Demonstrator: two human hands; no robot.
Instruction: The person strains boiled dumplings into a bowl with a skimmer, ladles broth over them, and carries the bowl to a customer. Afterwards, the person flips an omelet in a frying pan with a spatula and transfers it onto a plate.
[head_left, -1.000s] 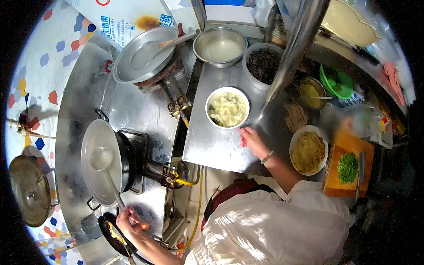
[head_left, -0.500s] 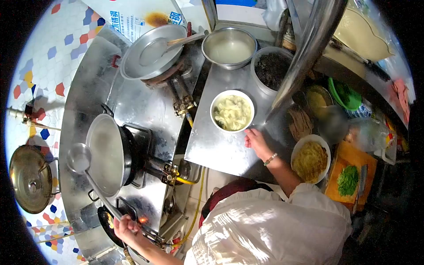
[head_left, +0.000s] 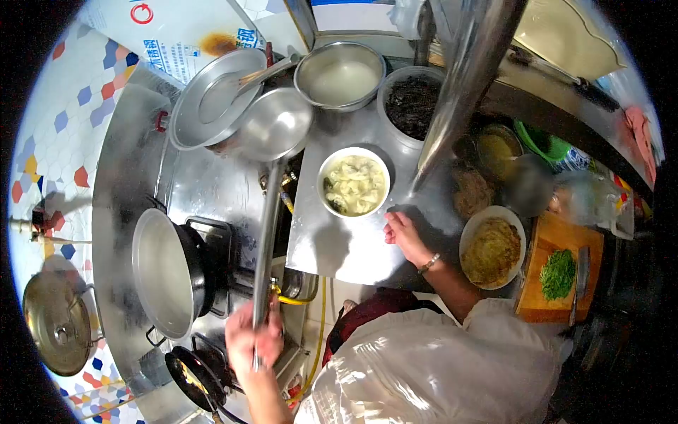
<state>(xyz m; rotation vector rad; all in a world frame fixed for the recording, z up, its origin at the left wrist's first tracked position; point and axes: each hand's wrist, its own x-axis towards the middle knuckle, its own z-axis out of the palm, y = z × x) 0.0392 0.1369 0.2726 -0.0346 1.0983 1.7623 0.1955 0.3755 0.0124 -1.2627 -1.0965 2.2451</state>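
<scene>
Fingers wrapped around the handle of a long metal ladle, a cook's left hand holds firm, while the right hand is loosely curled just beside a white bowl; whether anything sits inside its fingers cannot be told. The steel counter spreads beneath the bowl and the right hand. To the left stands a big dark-sided pot of cloudy liquid, with a wide metal pan beyond it, its edge overlapped in view by the ladle's cup. Near the counter's far edge, a steel basin of pale liquid neighbors a tub filled with something dark. At right, a wooden cutting board bears chopped greens and a knife, close to a white dish of browned food. The white bowl sits upright near the middle of the counter, filled with pale, dumpling-like pieces. Smallest of all, a beaded bracelet circles the right wrist.
</scene>
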